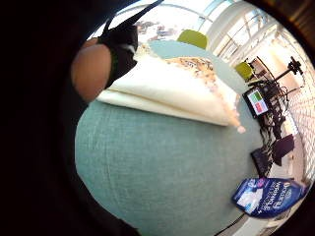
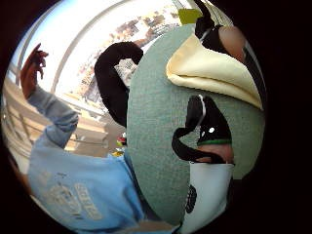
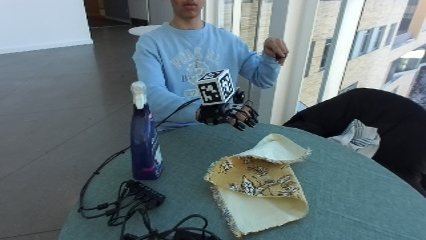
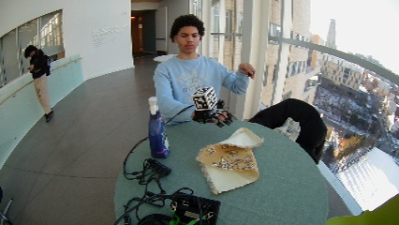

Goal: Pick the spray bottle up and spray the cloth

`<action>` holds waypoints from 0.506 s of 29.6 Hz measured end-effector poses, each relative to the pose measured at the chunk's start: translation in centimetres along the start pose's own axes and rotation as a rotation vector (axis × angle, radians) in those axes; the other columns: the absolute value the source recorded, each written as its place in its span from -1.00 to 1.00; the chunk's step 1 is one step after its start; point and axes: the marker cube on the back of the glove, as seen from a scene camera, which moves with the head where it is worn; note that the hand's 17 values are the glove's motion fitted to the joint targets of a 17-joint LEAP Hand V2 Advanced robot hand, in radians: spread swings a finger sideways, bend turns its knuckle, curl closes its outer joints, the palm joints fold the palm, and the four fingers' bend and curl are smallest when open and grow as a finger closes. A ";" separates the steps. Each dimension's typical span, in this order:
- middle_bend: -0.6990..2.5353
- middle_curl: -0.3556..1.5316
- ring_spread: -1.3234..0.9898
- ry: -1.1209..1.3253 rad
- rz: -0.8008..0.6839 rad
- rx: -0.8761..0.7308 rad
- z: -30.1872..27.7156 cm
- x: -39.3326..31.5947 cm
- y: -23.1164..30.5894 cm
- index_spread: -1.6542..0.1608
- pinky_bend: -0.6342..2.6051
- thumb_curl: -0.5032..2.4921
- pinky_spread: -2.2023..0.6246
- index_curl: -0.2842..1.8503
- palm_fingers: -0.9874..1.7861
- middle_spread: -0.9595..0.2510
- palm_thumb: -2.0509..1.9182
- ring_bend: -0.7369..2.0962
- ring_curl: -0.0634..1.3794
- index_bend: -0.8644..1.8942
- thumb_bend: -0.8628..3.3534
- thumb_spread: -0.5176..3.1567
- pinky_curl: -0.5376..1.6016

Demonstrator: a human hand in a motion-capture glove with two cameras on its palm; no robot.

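Cables [image 3: 133, 207] sprawl closest to the lens, a black tangle lying on the near edge of the round teal surface [image 3: 353, 195], just in front of the spray bottle. Biggest thing out here is that surface itself, carrying everything. Behind it sits the person in a light blue sweatshirt [image 3: 180, 55], bare hand [image 3: 275, 48] raised up by the shoulder and touching nothing. Off to the side a black chair [image 3: 373, 117] stands against the rim, with a striped bit of fabric showing on it.

Now the cloth [image 3: 259, 187]: yellow with a dark flower print, cream on the underside, lying near the middle, its far corner folded over and its near end doubled back too. The palm views show that cream fold [image 1: 167, 91] lying on the teal weave right beside the hand.

Spray bottle [image 3: 144, 135] next, deep blue with a pale trigger head, standing upright near the edge, well apart from the cloth and untouched.

And the grip, the gloved right hand [image 3: 228, 114], hovers above the far rim between bottle and cloth, fingers hanging loosely curled, holding nothing at all. On the opposite rim a blue packet [image 1: 268, 196] lies flat.
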 end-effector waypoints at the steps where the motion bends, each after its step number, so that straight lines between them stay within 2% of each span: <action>1: -0.36 -0.51 0.13 0.000 0.001 0.000 0.0 0.0 0.0 0.62 -0.43 -0.58 0.63 -0.66 0.28 0.49 0.33 -0.25 -0.80 -0.19 -0.40 -0.53 -0.44; 6: -0.36 -0.43 0.12 -0.006 0.013 0.001 -0.4 0.4 -0.3 0.53 -0.44 -0.53 0.67 -0.56 0.25 0.45 0.37 -0.24 -0.67 -0.21 -0.39 -0.39 -0.35; 15: -0.37 -0.36 0.11 0.012 0.031 -0.025 -0.7 1.0 0.1 0.46 -0.46 -0.48 0.70 -0.49 0.25 0.42 0.39 -0.26 -0.60 -0.24 -0.41 -0.24 -0.30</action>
